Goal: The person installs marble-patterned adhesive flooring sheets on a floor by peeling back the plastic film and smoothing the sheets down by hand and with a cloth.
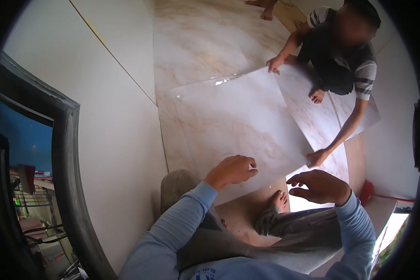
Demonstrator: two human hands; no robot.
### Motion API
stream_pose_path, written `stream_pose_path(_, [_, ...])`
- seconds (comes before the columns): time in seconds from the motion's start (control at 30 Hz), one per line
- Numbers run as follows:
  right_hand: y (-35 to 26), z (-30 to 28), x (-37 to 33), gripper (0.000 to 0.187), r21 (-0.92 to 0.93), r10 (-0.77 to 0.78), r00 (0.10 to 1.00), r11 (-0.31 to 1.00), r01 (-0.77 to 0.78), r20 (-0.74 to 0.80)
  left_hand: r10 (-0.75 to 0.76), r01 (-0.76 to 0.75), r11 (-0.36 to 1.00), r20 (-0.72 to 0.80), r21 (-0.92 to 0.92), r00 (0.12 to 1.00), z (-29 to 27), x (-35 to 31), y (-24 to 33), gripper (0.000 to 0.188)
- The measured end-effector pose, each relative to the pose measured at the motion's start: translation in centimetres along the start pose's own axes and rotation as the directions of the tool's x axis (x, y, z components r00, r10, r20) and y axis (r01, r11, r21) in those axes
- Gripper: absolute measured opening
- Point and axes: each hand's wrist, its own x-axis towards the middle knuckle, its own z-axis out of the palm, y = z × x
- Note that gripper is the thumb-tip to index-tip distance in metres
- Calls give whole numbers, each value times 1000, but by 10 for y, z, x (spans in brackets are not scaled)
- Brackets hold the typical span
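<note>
A large white marble-patterned sheet point(238, 126) with faint brown veins lies tilted in front of me. Another person crouching at the far right grips it with two hands, one at its far edge and one near its right corner. My left hand point(234, 169) is over the sheet's near part, its fingers loosely bent and apart, with nothing visible in them. Whether it touches the surface I cannot tell. My right hand point(321, 185) hovers off the sheet's near right corner, just below the other person's hand point(317, 158). Thumb and fingers are apart there, and it holds nothing.
Similar marble-patterned sheets point(196, 42) cover the floor beyond. Brownish bare floor point(247, 221) shows by my feet. A pale wall point(116, 140) runs along the left, with a dark-framed opening point(67, 154). Another person's foot point(267, 13) is at the far end. Something red point(367, 190) sits at the right.
</note>
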Motion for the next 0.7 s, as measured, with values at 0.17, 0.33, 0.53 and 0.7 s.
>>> stream_pose_path(0.17, [25,-2,17,47,-32,-8,1000,999,9,12,-73,73,997,98,-3,993,-7,-3,9,39])
stream_pose_path(0.33, [105,8,47,47,-7,69,994,998,-69,91,-65,61,997,96,46,993,0,-5,11,41])
stream_pose_path(0.53, [250,62,78,47,58,213,976,976,-210,-54,9,-15,997,71,78,997,15,-6,16,41])
stream_pose_path(0.7, [323,103,86,50,188,358,934,917,-352,0,-24,22,998,53,51,998,2,-15,38,39])
